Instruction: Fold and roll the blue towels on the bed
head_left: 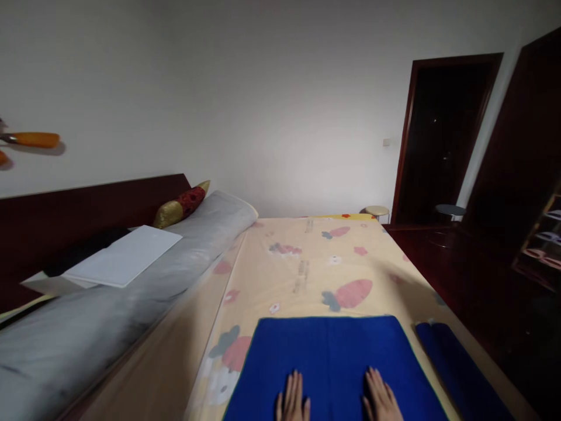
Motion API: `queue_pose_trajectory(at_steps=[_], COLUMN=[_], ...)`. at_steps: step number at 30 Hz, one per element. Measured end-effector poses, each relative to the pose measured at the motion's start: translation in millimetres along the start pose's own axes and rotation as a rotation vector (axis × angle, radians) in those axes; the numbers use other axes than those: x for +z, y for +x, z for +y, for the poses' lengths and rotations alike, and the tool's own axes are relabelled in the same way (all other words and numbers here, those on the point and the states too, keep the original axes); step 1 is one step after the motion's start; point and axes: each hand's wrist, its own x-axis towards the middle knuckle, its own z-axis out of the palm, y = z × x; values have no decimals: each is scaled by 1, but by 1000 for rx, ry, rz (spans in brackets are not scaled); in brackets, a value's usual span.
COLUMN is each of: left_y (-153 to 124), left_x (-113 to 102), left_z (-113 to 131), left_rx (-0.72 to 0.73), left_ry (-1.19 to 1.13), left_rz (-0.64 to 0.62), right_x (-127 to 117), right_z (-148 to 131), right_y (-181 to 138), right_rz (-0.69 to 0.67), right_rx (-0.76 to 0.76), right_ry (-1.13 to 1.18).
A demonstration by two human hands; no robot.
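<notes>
A blue cloth [328, 345] with a thin green edge lies spread flat on the bed, a faint crease running down its middle. My left hand [293, 400] rests palm down on its left half, fingers stretched forward. On the right half lies my right hand [380, 397], also flat with the fingers extended. Neither hand holds anything. To the right of the cloth, a second blue cloth [460, 368], folded or rolled into a long strip, sits near the bed's edge. The near part of the spread cloth is cut off by the frame.
The bed sheet [302, 275] has a carrot pattern. Along the left run a grey bolster [175, 263], a white flat board or folder [127, 254] and a red-and-gold cushion [184, 204]. Stools [377, 211], a dark door [447, 140] and a shoe rack [541, 240] stand beyond.
</notes>
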Motion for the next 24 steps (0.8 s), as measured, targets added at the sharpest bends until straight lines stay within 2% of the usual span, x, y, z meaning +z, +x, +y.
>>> queue_pose_trajectory(at_steps=[3, 5, 6, 8, 10, 12, 14, 17, 20, 24], left_y=[38, 66, 81, 110, 136, 156, 167, 168, 166, 175], left_x=[19, 20, 15, -3, -27, -48, -59, -62, -63, -77], left_z=[57, 71, 68, 41, -5, -52, -85, -99, -96, -92], left_rx=[220, 295, 304, 251, 24, -224, -265, -254, -257, -272], left_ry=[-34, -31, -22, 17, 110, 189, 202, 205, 210, 214], left_rz=[-49, -29, -10, 29, 36, 49, 55, 61, 49, -22], right_x=[19, 16, 10, -8, -28, -45, -55, -58, -57, -57], right_z=[-62, -75, -71, -39, 13, 67, 106, 125, 123, 119], right_y=[53, 85, 99, 120, 130, 129, 122, 113, 112, 119], right_rz=[-120, -121, -106, -77, -46, 0, 21, 46, 40, 28], right_rx=[-197, -264, -254, -155, -6, 79, 120, 177, 194, 203], right_ry=[70, 94, 87, 30, -60, -139, -186, -237, -260, -284])
